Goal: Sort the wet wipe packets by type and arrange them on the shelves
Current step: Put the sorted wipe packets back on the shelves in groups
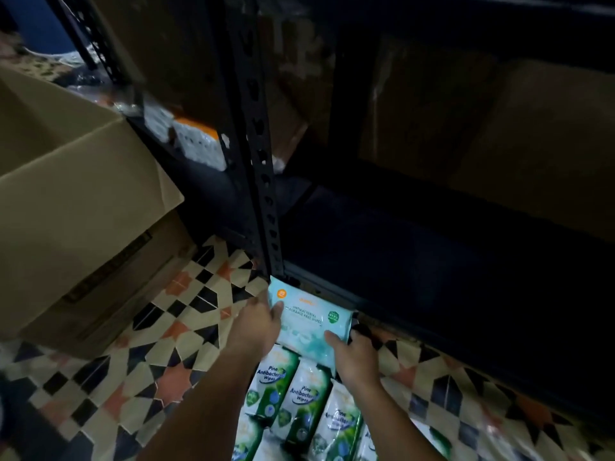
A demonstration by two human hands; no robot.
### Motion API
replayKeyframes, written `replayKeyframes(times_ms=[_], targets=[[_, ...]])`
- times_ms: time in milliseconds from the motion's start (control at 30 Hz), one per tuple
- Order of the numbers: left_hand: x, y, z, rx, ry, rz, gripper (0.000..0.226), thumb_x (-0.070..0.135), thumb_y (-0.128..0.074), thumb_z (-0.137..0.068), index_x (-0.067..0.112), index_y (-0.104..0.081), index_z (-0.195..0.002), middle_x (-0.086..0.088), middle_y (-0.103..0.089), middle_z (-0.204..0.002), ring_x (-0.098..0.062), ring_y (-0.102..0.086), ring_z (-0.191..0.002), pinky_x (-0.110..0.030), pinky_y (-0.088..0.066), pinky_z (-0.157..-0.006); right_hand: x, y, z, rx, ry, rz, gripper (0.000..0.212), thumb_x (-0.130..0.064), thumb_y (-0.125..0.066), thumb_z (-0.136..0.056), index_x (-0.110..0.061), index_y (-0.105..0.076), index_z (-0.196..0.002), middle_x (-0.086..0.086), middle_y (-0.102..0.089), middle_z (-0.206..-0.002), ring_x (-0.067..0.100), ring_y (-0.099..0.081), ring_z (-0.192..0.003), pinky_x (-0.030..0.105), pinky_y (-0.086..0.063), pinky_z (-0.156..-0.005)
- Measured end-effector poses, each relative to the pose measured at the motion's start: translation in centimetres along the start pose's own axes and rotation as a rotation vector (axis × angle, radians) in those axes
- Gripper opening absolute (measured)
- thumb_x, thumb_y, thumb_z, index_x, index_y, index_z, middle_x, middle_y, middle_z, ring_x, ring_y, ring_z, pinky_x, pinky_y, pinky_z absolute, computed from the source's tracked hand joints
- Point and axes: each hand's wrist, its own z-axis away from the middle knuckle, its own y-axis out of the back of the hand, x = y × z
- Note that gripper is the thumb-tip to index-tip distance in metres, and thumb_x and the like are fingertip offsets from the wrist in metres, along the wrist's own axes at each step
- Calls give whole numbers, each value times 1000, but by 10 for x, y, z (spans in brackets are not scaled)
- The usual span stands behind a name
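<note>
A light blue antibacterial wipes packet point(307, 319) is held just in front of the dark bottom shelf point(432, 247), at its left corner by the black upright post point(263, 181). My left hand point(258, 327) grips its left edge with the thumb on top. My right hand point(356, 356) grips its lower right corner. Below the hands, several green and white pine antibacterial wipes packets point(299, 394) lie side by side on the tiled floor.
A large open cardboard box point(66, 201) stands on the patterned floor tiles point(159, 361) at the left. White and orange packs point(199, 144) sit on the neighbouring rack's shelf. Brown cartons point(482, 128) fill the dim shelf above.
</note>
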Motion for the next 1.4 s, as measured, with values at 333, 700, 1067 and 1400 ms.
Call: replayKeyframes(times_ms=[333,700,1067,1400], targets=[[3,7,9,36,34,339,48,36,-53,-103,10,-51,-143,-12,-66,-124,-31,-62,-115,-30,-45,-94,-34,11,36,45,-7,-188,7,-26,-75,-86,-22,-72,-91,3,-72,-100,21,-68,-90,41,-55,-90],[27,63,51,159,71,363,42,44,-57,-99,7,-59,-77,-7,-61,-67,-26,-60,-64,-36,-51,-62,-69,42,92,-28,85,-277,12,-12,-73,-89,-20,-75,-97,-6,-76,-90,17,-72,-85,38,-59,-85],[92,165,127,287,-273,442,25,38,-62,-97,23,-73,-113,8,-75,-93,-8,-70,-87,-31,-58,-81,-136,120,186,40,318,-394,13,-11,-72,-88,-22,-76,-95,-6,-78,-86,17,-75,-80,43,-62,-79],[169,250,197,426,-465,636,18,42,-64,-96,31,-76,-103,16,-76,-85,0,-70,-83,-33,-58,-81,-217,210,285,109,652,-453,14,-17,-73,-91,-31,-73,-95,-9,-77,-90,7,-75,-79,28,-61,-69]])
